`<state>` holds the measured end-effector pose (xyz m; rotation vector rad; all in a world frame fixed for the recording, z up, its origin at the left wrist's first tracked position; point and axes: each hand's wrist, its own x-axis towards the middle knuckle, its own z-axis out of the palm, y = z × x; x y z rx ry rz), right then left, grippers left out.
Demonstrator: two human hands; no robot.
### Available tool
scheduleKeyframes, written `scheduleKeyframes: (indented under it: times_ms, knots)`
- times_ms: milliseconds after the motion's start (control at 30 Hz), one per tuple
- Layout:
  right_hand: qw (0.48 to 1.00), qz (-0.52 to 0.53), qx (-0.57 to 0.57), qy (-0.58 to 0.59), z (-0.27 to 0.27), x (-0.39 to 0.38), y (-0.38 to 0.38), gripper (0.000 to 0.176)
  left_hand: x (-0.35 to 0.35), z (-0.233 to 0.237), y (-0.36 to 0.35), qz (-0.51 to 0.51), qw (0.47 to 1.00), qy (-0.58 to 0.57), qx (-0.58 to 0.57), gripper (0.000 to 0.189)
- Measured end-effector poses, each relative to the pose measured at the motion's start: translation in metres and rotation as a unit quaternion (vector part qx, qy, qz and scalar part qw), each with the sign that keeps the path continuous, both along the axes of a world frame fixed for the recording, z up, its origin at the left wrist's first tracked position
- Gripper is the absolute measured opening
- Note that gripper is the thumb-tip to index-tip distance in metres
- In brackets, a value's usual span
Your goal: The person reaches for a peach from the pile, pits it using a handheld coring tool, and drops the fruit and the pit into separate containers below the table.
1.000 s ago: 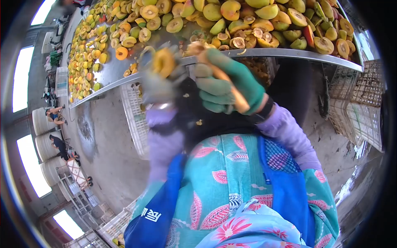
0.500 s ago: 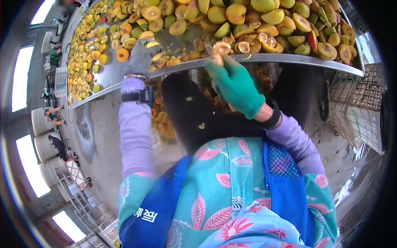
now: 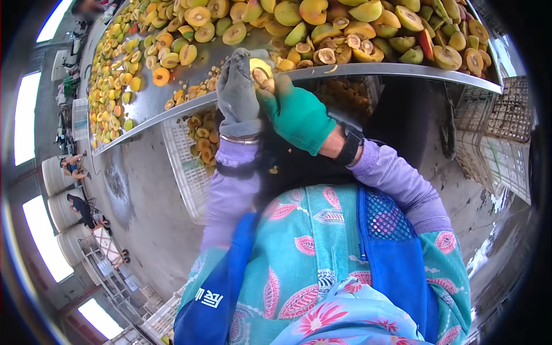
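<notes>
Stone-fruit half (image 3: 260,70) at the worktop's (image 3: 368,69) near edge; pit apparently being worked loose
Left hand (image 3: 237,92) grips it; right hand (image 3: 302,118) curls at the cut face, any tool hidden; next move likely calls for steady support.

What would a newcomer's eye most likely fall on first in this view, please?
Probably the heap of fruit, yellow and green, spread over the metal table at the top. Next, at its near edge, the grey-gloved left hand and green-gloved right hand meet at a cut fruit. Below, the turquoise leaf-patterned garment stands out.
</notes>
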<state>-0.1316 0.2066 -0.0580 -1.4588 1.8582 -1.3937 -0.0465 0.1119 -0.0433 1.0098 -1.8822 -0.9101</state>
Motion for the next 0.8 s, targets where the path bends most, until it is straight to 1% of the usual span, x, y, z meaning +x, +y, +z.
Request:
scheduleKeyframes:
  times_ms: [100, 200, 300, 333, 400, 433, 467, 500, 533, 567, 600, 633, 667, 700, 800]
  knots:
    - [0.999, 0.034, 0.034, 0.009, 0.000, -0.003, 0.003, 0.036, -0.003, 0.011, 0.011, 0.034, 0.998, 0.031, 0.051, 0.032]
    - [0.998, 0.050, 0.033, -0.025, 0.003, -0.004, 0.006, 0.037, -0.005, 0.012, 0.013, 0.009, 0.997, -0.020, -0.072, 0.028]
    - [0.987, 0.032, 0.049, -0.150, -0.002, 0.006, 0.001, 0.040, -0.013, 0.008, 0.014, 0.025, 0.997, 0.070, 0.033, 0.024]
    - [0.983, 0.059, 0.049, -0.164, -0.002, 0.001, 0.000, 0.041, -0.016, 0.008, 0.012, 0.024, 0.993, 0.093, 0.068, 0.024]
    - [0.972, 0.112, 0.058, -0.200, 0.000, -0.011, 0.002, 0.043, -0.009, 0.011, 0.007, 0.002, 0.983, 0.104, 0.153, 0.023]
    - [0.960, 0.147, 0.117, -0.206, 0.008, -0.020, 0.000, 0.044, 0.000, 0.018, -0.001, -0.096, 0.956, -0.166, -0.220, 0.020]
    - [0.962, 0.138, 0.112, -0.208, 0.007, -0.018, 0.002, 0.045, 0.000, 0.022, 0.000, -0.104, 0.988, -0.084, -0.073, 0.019]
    - [0.964, 0.130, 0.103, -0.208, 0.006, -0.014, 0.002, 0.045, -0.001, 0.027, -0.001, -0.108, 0.992, 0.002, 0.073, 0.018]
    - [0.966, 0.122, 0.092, -0.209, 0.006, -0.011, -0.001, 0.046, -0.001, 0.031, -0.003, -0.110, 0.967, 0.088, 0.213, 0.017]
    - [0.973, 0.108, 0.070, -0.194, 0.006, -0.009, -0.003, 0.044, -0.002, 0.026, -0.008, -0.109, 0.971, 0.093, 0.192, 0.018]
    - [0.931, 0.133, 0.105, -0.324, 0.015, -0.011, -0.003, 0.042, -0.002, 0.021, -0.013, -0.108, 0.974, 0.098, 0.171, 0.018]
    - [0.870, 0.155, 0.138, -0.448, 0.030, -0.015, -0.002, 0.040, -0.014, 0.025, -0.008, -0.077, 0.962, 0.134, 0.224, 0.019]
    - [0.789, 0.173, 0.172, -0.564, 0.037, -0.016, 0.000, 0.039, -0.018, 0.026, -0.003, -0.043, 0.944, 0.168, 0.280, 0.019]
    - [0.790, 0.176, 0.159, -0.566, 0.033, -0.016, 0.000, 0.033, -0.020, 0.022, -0.008, -0.051, 0.953, 0.124, 0.272, 0.019]
    - [0.649, 0.206, 0.184, -0.709, 0.029, -0.015, 0.003, 0.031, -0.016, 0.026, -0.006, -0.176, 0.951, 0.070, 0.245, 0.019]
